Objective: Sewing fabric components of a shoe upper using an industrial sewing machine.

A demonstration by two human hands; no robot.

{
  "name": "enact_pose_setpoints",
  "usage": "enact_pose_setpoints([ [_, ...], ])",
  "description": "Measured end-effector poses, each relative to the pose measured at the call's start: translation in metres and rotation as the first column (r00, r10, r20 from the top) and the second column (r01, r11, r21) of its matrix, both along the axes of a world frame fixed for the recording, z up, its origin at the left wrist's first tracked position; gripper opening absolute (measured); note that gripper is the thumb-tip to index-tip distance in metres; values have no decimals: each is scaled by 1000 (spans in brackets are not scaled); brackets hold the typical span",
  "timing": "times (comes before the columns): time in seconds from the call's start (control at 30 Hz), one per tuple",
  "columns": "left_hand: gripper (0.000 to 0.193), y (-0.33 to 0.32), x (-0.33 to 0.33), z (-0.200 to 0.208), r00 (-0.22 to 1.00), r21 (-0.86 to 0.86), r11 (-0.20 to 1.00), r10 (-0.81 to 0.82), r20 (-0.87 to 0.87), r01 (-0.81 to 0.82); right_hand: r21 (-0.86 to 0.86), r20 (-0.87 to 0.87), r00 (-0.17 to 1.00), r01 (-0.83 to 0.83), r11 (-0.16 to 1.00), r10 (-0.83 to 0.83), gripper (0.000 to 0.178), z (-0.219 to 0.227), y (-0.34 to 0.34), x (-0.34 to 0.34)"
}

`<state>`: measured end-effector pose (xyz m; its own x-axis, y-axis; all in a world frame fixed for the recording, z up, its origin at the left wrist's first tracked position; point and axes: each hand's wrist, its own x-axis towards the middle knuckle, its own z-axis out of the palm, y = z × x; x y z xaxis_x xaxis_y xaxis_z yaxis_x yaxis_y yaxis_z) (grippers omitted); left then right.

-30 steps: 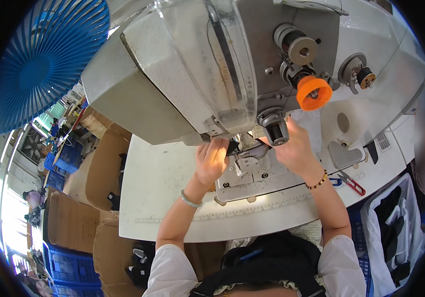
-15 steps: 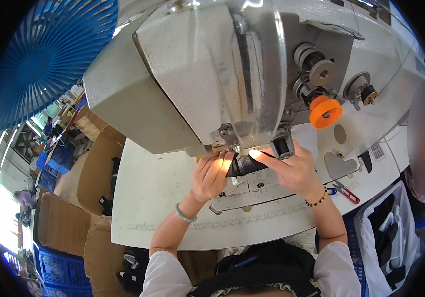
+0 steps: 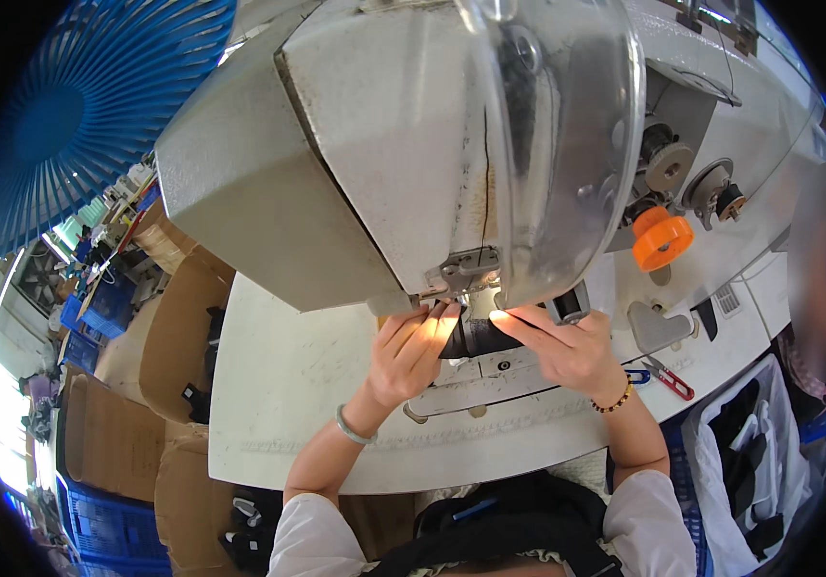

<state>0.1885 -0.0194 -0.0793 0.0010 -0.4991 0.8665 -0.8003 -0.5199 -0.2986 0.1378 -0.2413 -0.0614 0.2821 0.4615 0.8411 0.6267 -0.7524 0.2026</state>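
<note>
A dark, narrow piece of fabric [image 3: 478, 338] lies under the needle area of a large grey sewing machine [image 3: 389, 144], lit by its lamp. My left hand [image 3: 408, 351] pinches the fabric's left end, fingers pressed together close to the presser foot. On the other side, my right hand [image 3: 564, 348] grips the right end, its index finger stretched along the top edge toward the foot. The fingertips are partly hidden beneath the machine head. A clear plastic guard [image 3: 567, 144] hangs in front of the needle bar.
Red-handled thread snips [image 3: 673, 379] lie right of my right hand on the white table [image 3: 288, 385]. An orange knob [image 3: 661, 238] juts from the machine. Cardboard boxes [image 3: 114, 433] and a blue fan [image 3: 57, 125] stand left; a white-lined bin [image 3: 701, 462] of dark pieces stands right.
The view has shifted closer to the machine, so its head and guard look larger. Both hands keep their hold on the fabric, with the right fingers slightly lower in the picture.
</note>
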Motion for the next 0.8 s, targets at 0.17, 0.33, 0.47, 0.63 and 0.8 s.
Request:
enact_pose_setpoints([
  [0.17,35,0,-1,-3,999,-18,1000,13,-40,-14,88,-82,996,-38,995,45,39,-1,2,2],
  [0.33,37,1,-1,-2,998,-5,1000,11,-58,-12,76,-104,995,15,997,-7,43,9,3,-3],
  [0.47,39,1,-2,0,999,3,1000,-2,-32,2,85,-128,991,-33,996,44,44,6,-1,0],
  [0.63,39,0,-8,-2,999,-8,1000,-2,-46,1,88,-100,985,-128,988,137,44,7,-5,5],
  [0.8,39,-2,-10,-1,998,0,1000,16,-53,-16,66,-139,981,-130,989,138,41,5,-10,7],
])
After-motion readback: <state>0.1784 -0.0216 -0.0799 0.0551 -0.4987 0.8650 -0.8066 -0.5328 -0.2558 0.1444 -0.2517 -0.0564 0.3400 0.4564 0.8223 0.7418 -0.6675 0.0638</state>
